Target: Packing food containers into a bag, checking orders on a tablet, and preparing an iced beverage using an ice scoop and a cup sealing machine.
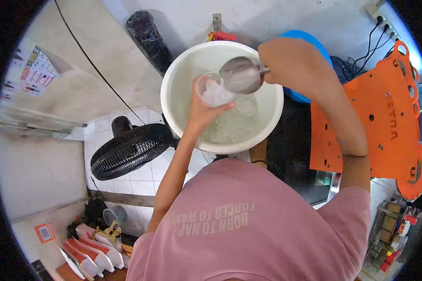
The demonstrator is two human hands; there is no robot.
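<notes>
Over a large white plastic tub (176, 123) my left hand (205, 110) holds a clear plastic cup (214, 93) with pieces of ice in it. My right hand (288, 65) grips the handle of a metal scoop (242, 75), whose bowl is tilted at the cup's right rim. Whether the scoop and cup touch, I cannot tell. Pale, translucent ice (234, 123) lies in the bottom of the tub, partly hidden by the cup and scoop.
A black fan (133, 151) stands left of the tub. Behind my right hand is a blue round container (302, 38). An orange machine panel (365, 116) stands at the right, with plugged-in cables (371, 49) above it. A black wrapped roll (149, 38) leans at the wall.
</notes>
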